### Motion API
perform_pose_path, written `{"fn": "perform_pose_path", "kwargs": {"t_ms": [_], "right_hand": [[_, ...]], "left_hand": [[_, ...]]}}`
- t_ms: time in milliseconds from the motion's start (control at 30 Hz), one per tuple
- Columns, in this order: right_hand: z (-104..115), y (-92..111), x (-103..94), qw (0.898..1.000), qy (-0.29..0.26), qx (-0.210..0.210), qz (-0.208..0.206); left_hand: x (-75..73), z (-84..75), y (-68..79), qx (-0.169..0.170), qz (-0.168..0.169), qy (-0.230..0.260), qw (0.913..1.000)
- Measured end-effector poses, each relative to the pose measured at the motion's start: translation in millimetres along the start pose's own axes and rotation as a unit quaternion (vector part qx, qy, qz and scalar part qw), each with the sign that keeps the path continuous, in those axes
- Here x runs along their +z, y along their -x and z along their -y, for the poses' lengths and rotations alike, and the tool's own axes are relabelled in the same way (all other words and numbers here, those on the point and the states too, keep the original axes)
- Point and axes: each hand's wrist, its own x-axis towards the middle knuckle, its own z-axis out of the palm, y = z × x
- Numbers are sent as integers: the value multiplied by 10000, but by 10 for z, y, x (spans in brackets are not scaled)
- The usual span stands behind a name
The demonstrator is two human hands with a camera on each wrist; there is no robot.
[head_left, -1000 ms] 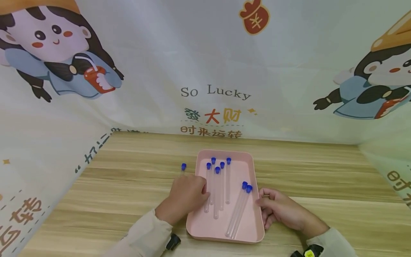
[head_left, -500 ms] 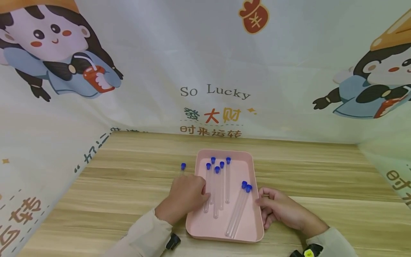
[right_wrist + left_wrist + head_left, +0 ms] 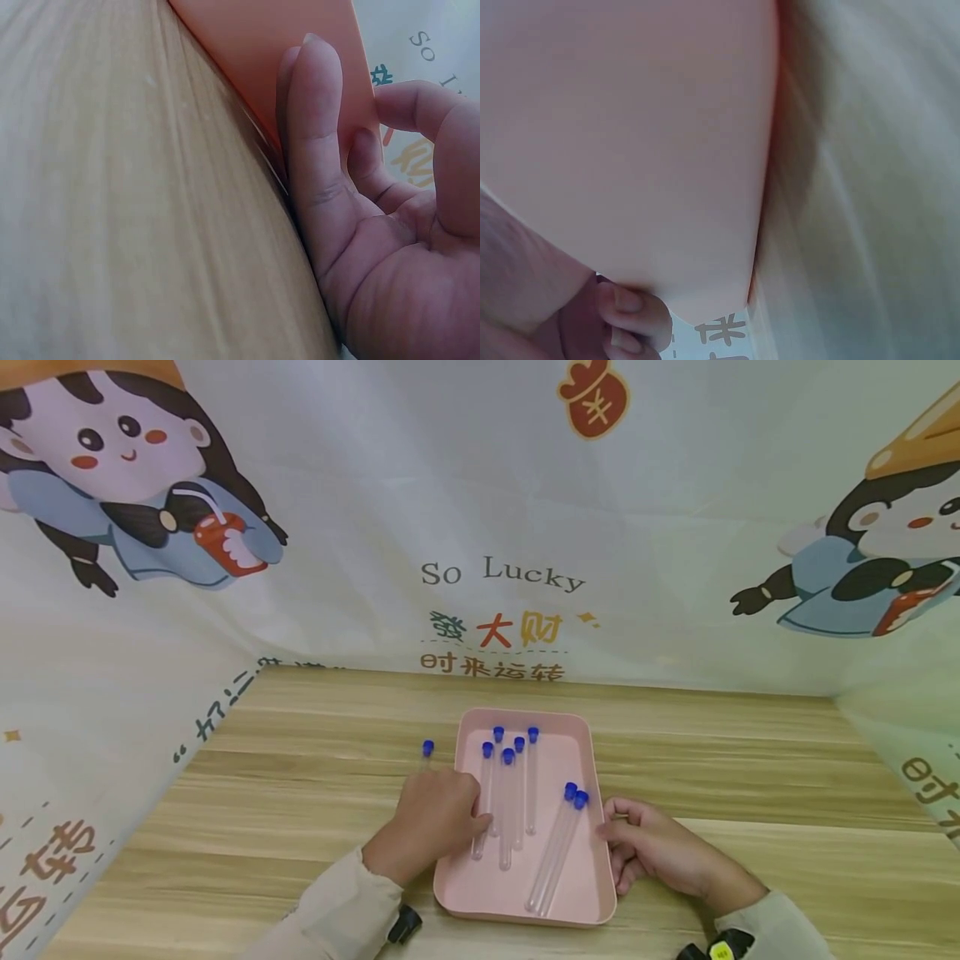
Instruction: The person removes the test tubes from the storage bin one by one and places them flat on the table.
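Head view: the right hand [image 3: 648, 847] pinches the pink tray [image 3: 471, 893] on the bench [image 3: 720, 760]; the left hand [image 3: 433, 814] bends over its left edge — grip hard to see — blue-capped tubes [image 3: 506, 814] lie inside.

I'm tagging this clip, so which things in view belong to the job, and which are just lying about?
Likely part of the job:
tray, gripped by the right hand
capped tubes inside
lone tube left of it, mostly hidden by the left hand

Seemingly just surroundings:
table
backdrop
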Motion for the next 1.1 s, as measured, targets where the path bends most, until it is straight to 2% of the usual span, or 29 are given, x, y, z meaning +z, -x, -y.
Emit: {"fn": "perform_pose_path", "kwargs": {"t_ms": [533,1100], "right_hand": [[-5,-6,-3,10000,23,29,19],[-5,-5,-15,10000,-2,21,34]], "left_hand": [[23,12,5,22,9,-123,9999],[22,13,-9,-33,124,0,9999]]}}
